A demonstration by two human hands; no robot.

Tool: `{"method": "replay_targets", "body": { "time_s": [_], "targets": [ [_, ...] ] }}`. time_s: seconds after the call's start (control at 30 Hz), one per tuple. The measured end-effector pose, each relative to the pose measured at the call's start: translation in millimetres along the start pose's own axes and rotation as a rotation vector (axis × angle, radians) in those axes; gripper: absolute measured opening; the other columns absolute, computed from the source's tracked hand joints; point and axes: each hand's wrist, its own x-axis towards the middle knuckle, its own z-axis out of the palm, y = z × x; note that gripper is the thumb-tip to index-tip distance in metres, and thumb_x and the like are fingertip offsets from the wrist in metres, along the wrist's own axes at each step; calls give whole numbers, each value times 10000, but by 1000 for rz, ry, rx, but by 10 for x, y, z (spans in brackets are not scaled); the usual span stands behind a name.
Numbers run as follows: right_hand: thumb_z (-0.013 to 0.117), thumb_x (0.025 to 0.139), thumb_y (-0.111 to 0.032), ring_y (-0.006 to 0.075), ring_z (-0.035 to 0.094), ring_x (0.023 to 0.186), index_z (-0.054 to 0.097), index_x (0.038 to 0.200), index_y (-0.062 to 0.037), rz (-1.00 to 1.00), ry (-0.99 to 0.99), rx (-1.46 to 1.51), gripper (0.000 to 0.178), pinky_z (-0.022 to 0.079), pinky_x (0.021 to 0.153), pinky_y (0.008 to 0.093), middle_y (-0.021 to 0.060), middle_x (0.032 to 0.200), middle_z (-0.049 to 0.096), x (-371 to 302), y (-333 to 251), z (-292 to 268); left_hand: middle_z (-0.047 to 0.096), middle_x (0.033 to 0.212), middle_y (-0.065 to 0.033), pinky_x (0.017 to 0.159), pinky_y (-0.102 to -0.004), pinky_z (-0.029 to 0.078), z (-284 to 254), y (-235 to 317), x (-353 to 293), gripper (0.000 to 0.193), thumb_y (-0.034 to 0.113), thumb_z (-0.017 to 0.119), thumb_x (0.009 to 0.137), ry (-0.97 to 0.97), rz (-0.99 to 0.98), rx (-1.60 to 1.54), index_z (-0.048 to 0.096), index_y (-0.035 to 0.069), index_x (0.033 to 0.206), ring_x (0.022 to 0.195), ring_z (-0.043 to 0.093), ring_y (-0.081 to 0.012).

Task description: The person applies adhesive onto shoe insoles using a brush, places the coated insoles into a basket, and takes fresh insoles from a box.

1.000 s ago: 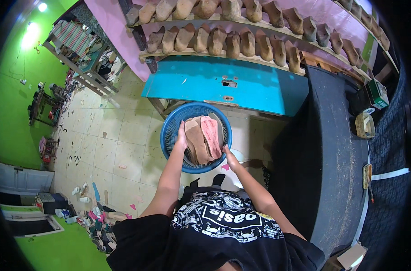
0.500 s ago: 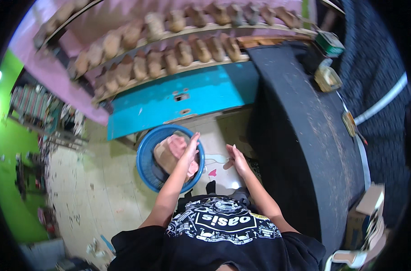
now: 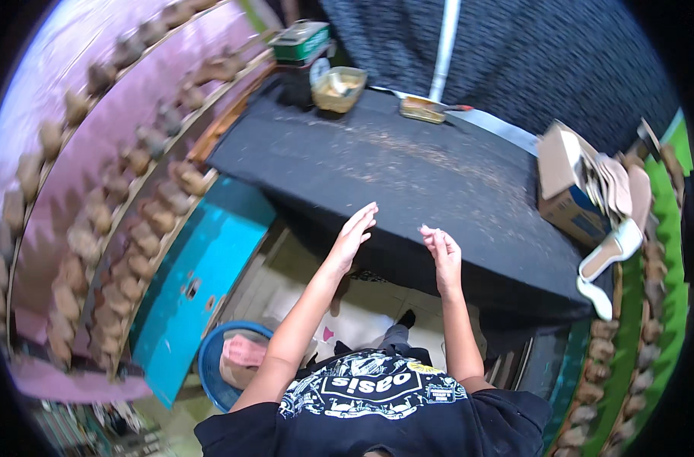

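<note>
My left hand [image 3: 353, 238] hangs in the air before the front edge of the black-covered table [image 3: 408, 179], fingers stretched out and nothing in it. A little to its right, my right hand [image 3: 444, 255] is raised near the same edge, its fingers loosely bent and apart, with no object visible in them. Neither hand appears to touch the table. Below my left forearm on the floor stands a blue plastic tub [image 3: 210, 358], partly hidden by that arm. Pink and tan flat pieces [image 3: 243, 352] lie inside it.
On the table's far side are a green tin [image 3: 300, 42], a yellowish container [image 3: 339, 90] and a shallow tray [image 3: 423, 110]. A cardboard box [image 3: 564, 183] holding sole-shaped pieces stands right. Shoe lasts [image 3: 156, 213] line shelves at left, above a teal panel [image 3: 198, 282].
My view has turned right, from the tub toward the table. My left hand has moved away from over the tub; both hands are now before the table edge. The right fingers are more bent.
</note>
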Motion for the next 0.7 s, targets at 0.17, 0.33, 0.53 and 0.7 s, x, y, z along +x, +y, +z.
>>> {"method": "replay_targets", "body": {
  "time_s": [0.17, 0.33, 0.53, 0.7],
  "targets": [
    [468, 832, -197, 77, 504, 858, 535, 876, -33, -92, 266, 20, 183, 404, 746, 202, 49, 940, 553, 42, -288, -771, 459, 1130, -24, 848, -298, 303, 875, 133, 472, 424, 375, 415, 822, -265, -44, 38, 418, 110, 1153, 1010, 416, -139],
    [475, 828, -183, 94, 505, 866, 531, 880, -40, -171, 480, 29, 162, 405, 768, 223, 51, 937, 553, 76, -552, -1552, 489, 1064, -17, 808, -275, 328, 1725, 158, 922, 400, 381, 415, 822, -477, -43, 97, 445, 104, 1110, 954, 443, -117],
    [485, 823, -179, 83, 499, 868, 535, 875, -53, -312, 678, -120, 145, 410, 738, 229, 33, 911, 552, 175, -986, -2391, 505, 1025, -9, 784, -245, 342, 2673, 136, 1265, 379, 369, 408, 829, -678, -26, 115, 454, 98, 1090, 909, 455, -92],
    [524, 780, -49, 78, 483, 784, 510, 829, -2, -662, 911, -529, 70, 388, 722, 198, 33, 859, 524, 402, -1434, -3021, 505, 1044, -16, 791, -246, 343, 3363, 149, 1464, 388, 372, 405, 829, -816, 2, 122, 452, 92, 1094, 906, 454, -81]
  ]
}}
